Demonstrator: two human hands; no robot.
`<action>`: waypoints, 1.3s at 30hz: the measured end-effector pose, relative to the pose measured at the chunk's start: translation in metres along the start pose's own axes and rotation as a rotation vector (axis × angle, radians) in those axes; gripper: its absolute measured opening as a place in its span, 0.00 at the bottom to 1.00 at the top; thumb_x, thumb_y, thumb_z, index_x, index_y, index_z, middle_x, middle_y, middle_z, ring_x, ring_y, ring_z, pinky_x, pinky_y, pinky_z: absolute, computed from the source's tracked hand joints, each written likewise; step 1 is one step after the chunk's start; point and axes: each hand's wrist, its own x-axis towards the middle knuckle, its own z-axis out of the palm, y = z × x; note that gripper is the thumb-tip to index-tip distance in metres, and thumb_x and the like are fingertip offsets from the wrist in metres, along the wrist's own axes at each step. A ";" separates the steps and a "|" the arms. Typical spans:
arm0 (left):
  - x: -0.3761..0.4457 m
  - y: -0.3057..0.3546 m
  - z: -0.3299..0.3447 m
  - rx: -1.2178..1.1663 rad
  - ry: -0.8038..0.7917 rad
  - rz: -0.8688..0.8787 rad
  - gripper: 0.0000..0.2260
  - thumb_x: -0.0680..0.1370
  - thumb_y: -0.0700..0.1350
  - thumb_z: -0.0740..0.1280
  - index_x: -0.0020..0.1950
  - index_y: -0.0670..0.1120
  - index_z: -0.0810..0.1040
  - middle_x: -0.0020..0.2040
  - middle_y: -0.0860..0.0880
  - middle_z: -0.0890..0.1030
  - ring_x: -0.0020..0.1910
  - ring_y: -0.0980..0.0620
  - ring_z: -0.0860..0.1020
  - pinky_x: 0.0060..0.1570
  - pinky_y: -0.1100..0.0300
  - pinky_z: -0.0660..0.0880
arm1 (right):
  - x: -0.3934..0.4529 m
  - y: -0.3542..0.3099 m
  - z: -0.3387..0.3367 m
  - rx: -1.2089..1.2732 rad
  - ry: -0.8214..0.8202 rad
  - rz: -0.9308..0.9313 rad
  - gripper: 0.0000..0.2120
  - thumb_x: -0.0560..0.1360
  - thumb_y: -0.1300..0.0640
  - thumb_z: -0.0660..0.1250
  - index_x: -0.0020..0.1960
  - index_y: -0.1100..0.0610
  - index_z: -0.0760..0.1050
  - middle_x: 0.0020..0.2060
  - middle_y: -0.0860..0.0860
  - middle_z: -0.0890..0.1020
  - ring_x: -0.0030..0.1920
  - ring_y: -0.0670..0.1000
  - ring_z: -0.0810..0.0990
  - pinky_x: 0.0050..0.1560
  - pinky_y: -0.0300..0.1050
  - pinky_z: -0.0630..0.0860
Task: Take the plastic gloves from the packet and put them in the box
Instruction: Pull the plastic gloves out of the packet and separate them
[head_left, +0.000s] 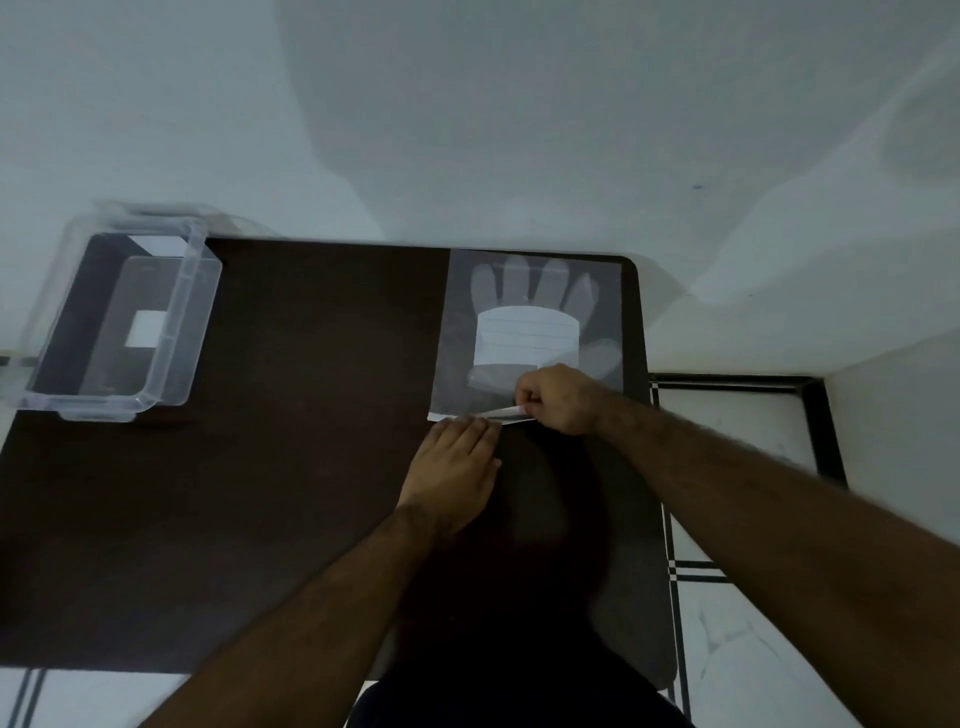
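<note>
A clear packet (530, 332) lies flat at the table's far right, with the outline of plastic gloves and a white label showing through it. My right hand (558, 397) pinches the packet's white flap at its near edge, lifting it slightly. My left hand (452, 467) lies flat on the table, fingertips pressing on the packet's near edge just left of the flap. A clear plastic box (124, 322) stands open at the table's far left corner, with a white sticker visible on its bottom.
The dark brown table (285, 467) stands against a white wall. Its right edge runs beside the packet, with a white tiled floor with black lines (737, 597) beyond it.
</note>
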 end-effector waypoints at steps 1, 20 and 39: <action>0.001 0.001 -0.001 0.009 -0.008 -0.016 0.26 0.86 0.57 0.57 0.83 0.48 0.66 0.80 0.47 0.71 0.80 0.48 0.66 0.81 0.47 0.58 | 0.000 0.000 0.001 0.001 0.017 0.012 0.03 0.82 0.55 0.67 0.51 0.50 0.80 0.47 0.49 0.82 0.49 0.49 0.80 0.59 0.51 0.80; 0.083 0.014 -0.046 0.068 -0.082 -0.255 0.09 0.85 0.43 0.62 0.65 0.49 0.72 0.53 0.46 0.84 0.48 0.45 0.85 0.41 0.51 0.80 | -0.005 -0.008 0.012 0.000 0.795 -0.090 0.08 0.86 0.53 0.61 0.54 0.56 0.75 0.46 0.53 0.82 0.43 0.51 0.79 0.43 0.48 0.79; 0.117 0.009 -0.040 0.312 -0.129 -0.138 0.06 0.86 0.44 0.64 0.55 0.46 0.81 0.50 0.47 0.85 0.48 0.46 0.85 0.47 0.51 0.82 | -0.002 -0.010 0.009 -0.036 0.899 -0.168 0.18 0.85 0.48 0.55 0.54 0.60 0.77 0.46 0.57 0.84 0.43 0.55 0.84 0.43 0.48 0.81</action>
